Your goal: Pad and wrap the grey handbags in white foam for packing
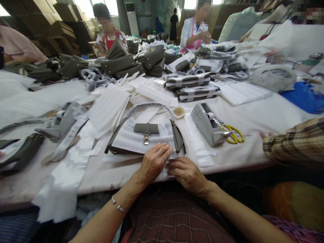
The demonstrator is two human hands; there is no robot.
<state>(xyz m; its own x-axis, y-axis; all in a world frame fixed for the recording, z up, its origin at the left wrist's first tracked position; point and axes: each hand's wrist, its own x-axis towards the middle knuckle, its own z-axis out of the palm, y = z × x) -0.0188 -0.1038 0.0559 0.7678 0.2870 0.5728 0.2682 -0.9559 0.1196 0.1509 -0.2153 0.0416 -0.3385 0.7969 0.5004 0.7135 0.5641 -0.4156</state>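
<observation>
A dark olive handbag (126, 137) lies on the table in front of me, its front covered by white wrapping sheet and its raised handle wrapped in clear film. A gold clasp (146, 137) shows at its middle. At the bag's lower right edge, my left hand (157, 158) rests with fingers pressed together on the white sheet. My right hand (186, 172) is just right of it, fingers bent over white material at the table edge. What lies beneath the fingertips of both hands is hidden.
Right of the bag stand a grey tape dispenser (211, 126) and yellow-handled scissors (234, 134). Another dispenser (63, 121) is at left. White sheets (108, 104) and stacked wrapped bags (192, 86) lie behind. A person's plaid sleeve (296, 140) reaches in from the right.
</observation>
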